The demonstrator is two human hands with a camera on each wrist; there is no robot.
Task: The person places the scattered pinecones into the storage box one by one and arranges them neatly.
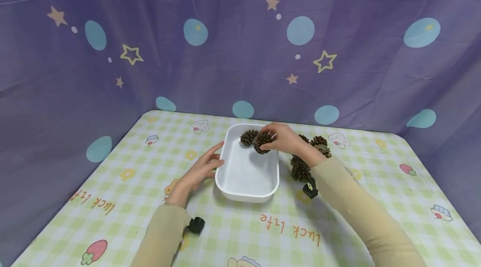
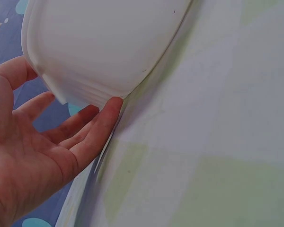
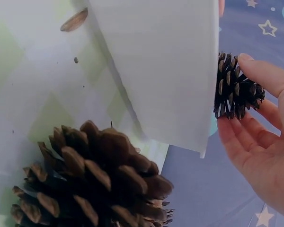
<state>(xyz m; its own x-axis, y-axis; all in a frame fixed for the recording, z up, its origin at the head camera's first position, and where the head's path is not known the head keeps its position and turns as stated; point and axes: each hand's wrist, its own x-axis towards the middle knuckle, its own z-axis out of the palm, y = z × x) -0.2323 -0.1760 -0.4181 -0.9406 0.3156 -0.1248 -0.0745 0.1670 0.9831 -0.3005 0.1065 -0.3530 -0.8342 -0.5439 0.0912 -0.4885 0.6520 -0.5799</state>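
Purple cloth with stars and pale blue dots hangs behind the table (image 1: 124, 200), and a green checked cover printed with strawberries and "luck life" lies over it.

At the left we see the left hand (image 1: 199, 172) lying flat on the cover, fingers straight and relaxed, their tips against the left wall of the white tub (image 1: 248, 194). The left wrist view shows those fingers (image 2: 102, 125) touching the tub's outer wall (image 2: 104, 42) low down, gripping nothing.

The tub sits mid-table. Inside, at its far end, lies one pine cone (image 1: 248, 137). Just to its right, over the tub's far right corner, the right hand (image 1: 287, 137) holds a second cone (image 1: 262, 142), fingers curled about it. In the right wrist view that held cone (image 3: 236, 87) shows past the tub's wall (image 3: 165, 71), pinched between thumb and fingers (image 3: 258, 73).

To the right of the tub, a pile of cones (image 1: 306, 156) rests on the cover, partly hidden by the right forearm; one of them (image 3: 90, 179) fills the foreground of the right wrist view, just beside the tub.
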